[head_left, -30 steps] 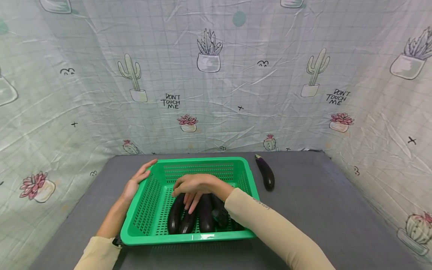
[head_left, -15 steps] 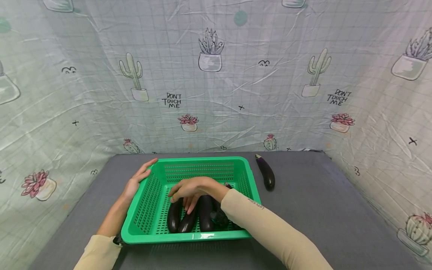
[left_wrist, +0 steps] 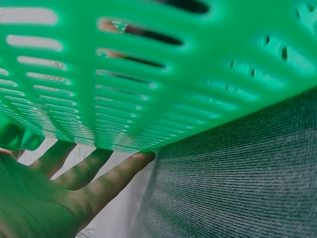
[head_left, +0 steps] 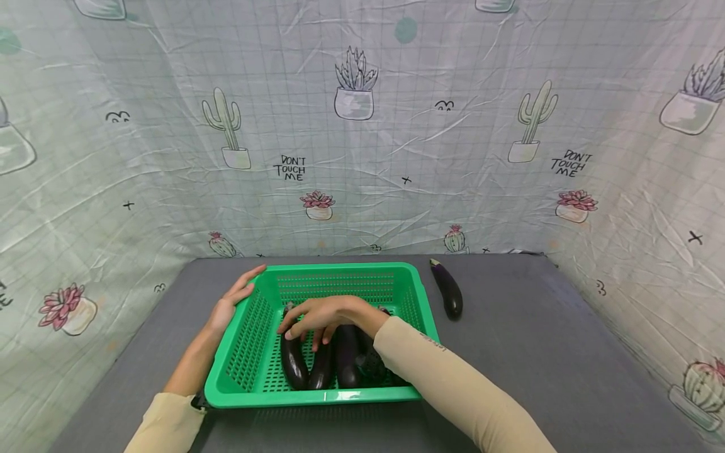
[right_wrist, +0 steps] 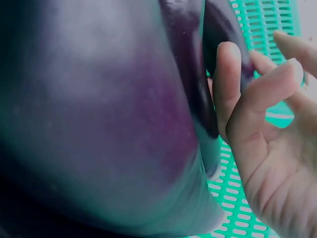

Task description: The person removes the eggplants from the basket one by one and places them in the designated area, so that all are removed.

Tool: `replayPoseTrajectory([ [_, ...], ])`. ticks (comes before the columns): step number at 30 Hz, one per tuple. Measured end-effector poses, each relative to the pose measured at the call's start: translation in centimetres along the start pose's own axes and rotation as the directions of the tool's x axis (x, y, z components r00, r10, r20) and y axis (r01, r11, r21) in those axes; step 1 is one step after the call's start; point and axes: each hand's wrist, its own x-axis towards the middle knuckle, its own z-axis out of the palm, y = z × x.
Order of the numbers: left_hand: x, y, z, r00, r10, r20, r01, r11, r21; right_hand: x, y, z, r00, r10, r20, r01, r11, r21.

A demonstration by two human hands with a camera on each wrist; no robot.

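A green perforated plastic basket [head_left: 255,399] holds several dark eggplants lying side by side, some partly hidden by the right forearm. My left hand [head_left: 225,308] rests along the basket's left side; its fingers stretch against the outer wall in the left wrist view. Over the basket, my right hand [head_left: 325,313] reaches down with loosely bent fingers at the leftmost eggplant [head_left: 294,366] and the eggplant beside it [head_left: 321,370]. In the right wrist view a large eggplant [right_wrist: 109,109] fills the left part, and the fingers touch or nearly touch the eggplants behind it.
One more eggplant [head_left: 447,290] lies on the grey table [head_left: 521,352], right of the basket. A patterned curtain [head_left: 396,145] with plant drawings hangs behind the table and along both sides.
My right hand has shifted slightly left inside the basket. The leftmost eggplant now slants, its near end further right, and its neighbour has also moved right. My left hand stays at the basket.
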Motion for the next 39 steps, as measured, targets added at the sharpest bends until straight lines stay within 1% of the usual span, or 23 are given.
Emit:
replayPoseTrajectory([
  [2, 0.0, 0.1, 0.0, 1.0, -0.009, -0.013, 0.01, 0.999, 0.033, 0.1, 0.1, -0.1, 1.0, -0.027, -0.001, 0.027, 1.0, -0.007],
  [4, 0.0, 0.2, 0.1, 1.0, -0.017, -0.019, 0.017, 0.999, 0.045, 0.2, 0.1, -0.3, 0.998, -0.059, -0.007, 0.059, 0.998, -0.021],
  [8, 0.0, 0.2, 0.1, 1.0, -0.02, -0.016, 0.021, 0.999, 0.034, 0.1, -0.1, -0.6, 0.993, -0.114, -0.014, 0.113, 0.992, -0.063],
  [13, 0.0, 0.2, 0.0, 1.0, -0.02, -0.014, 0.02, 1.0, 0.02, -0.2, -0.2, -0.9, 0.988, -0.157, 0.004, 0.156, 0.982, -0.105],
  [18, 0.1, 0.2, 0.2, 0.999, -0.01, -0.037, 0.013, 0.997, 0.077, -0.6, -0.1, -1.4, 0.979, -0.201, 0.022, 0.202, 0.97, -0.138],
  [23, 0.0, 0.2, 0.2, 0.999, -0.008, -0.046, 0.013, 0.995, 0.1, -0.9, 0.3, -1.9, 0.966, -0.259, 0.023, 0.259, 0.951, -0.166],
  [27, 0.0, 0.1, 0.1, 0.999, -0.02, -0.037, 0.022, 0.998, 0.066, -1.5, 0.3, -2.4, 0.959, -0.283, -0.013, 0.278, 0.949, -0.146],
  [30, 0.0, 0.0, 0.0, 1.0, -0.015, -0.012, 0.015, 1.0, 0.003, -1.9, 0.4, -2.7, 0.956, -0.292, -0.035, 0.286, 0.952, -0.111],
  [31, 0.0, 0.0, 0.0, 1.0, -0.013, -0.01, 0.013, 1.0, -0.005, -2.0, 0.4, -2.8, 0.954, -0.297, -0.042, 0.292, 0.951, -0.101],
  [34, 0.0, 0.0, 0.0, 1.0, -0.005, -0.006, 0.005, 1.0, -0.018, -2.2, 0.4, -3.0, 0.947, -0.315, -0.057, 0.311, 0.948, -0.069],
  [39, 0.0, 0.0, 0.1, 1.0, 0.004, -0.015, -0.004, 1.0, -0.006, -2.8, 0.2, -3.3, 0.935, -0.344, -0.091, 0.342, 0.939, -0.039],
])
